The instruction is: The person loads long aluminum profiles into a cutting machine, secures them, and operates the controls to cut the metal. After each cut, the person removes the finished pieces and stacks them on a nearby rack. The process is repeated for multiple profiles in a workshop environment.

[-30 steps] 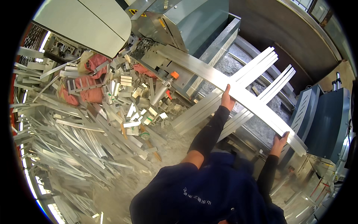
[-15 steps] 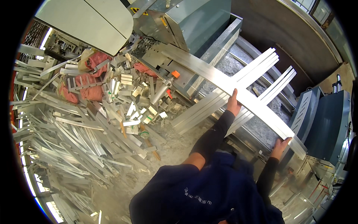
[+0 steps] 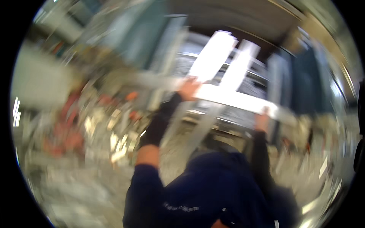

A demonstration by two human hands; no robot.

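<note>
A long silvery aluminium profile lies crosswise in front of me, bright with glare. My left hand grips it left of its middle, and my right hand grips it near its right end. Both hands are smeared by motion, so single fingers hardly show. Beneath it run two bundles of profiles, a wider left one and a narrower right one. They point away from me across the machine bed and stick out on my side too.
Blue-grey machine housings stand at the left and right of the bed. A blurred heap of metal offcuts covers the floor at left, with red sacks among it. An orange knob sits near the left housing.
My view has swung to the right and blurred, so the scene sits further left and turned. Both hands remain on the crosswise profile, which now lies more level in the picture.
</note>
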